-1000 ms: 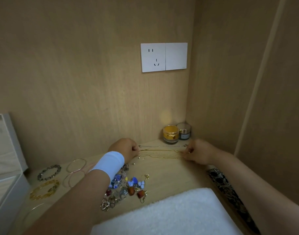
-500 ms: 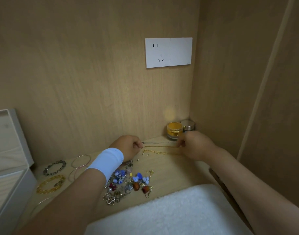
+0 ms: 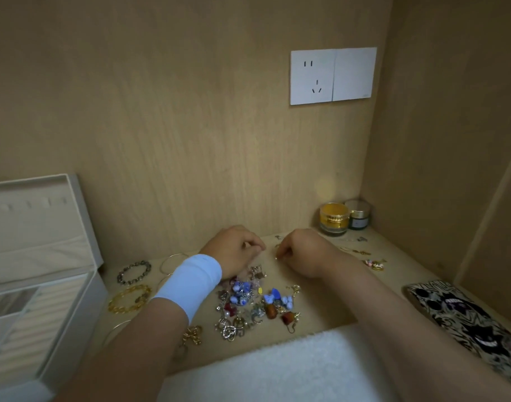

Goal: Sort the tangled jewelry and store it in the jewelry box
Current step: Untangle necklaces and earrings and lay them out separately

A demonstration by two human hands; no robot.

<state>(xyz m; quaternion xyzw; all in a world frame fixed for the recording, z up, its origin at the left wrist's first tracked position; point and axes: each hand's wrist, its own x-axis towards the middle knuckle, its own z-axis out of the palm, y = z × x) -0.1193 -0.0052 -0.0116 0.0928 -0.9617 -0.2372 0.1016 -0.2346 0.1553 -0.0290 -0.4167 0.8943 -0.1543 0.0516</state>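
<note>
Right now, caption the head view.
Left hand and right hand, fingers curled, at a thin chain behind a charm heap; jewelry box open left.

Jewelry box (image 3: pixel 31 227) partly beyond left edge

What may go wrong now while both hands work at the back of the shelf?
The wrist of the left hand is right beside the pile of earrings; drawing it back may drag pieces and tangle them. The forearm of the right hand passes close to a small charm and may knock it away.
</note>
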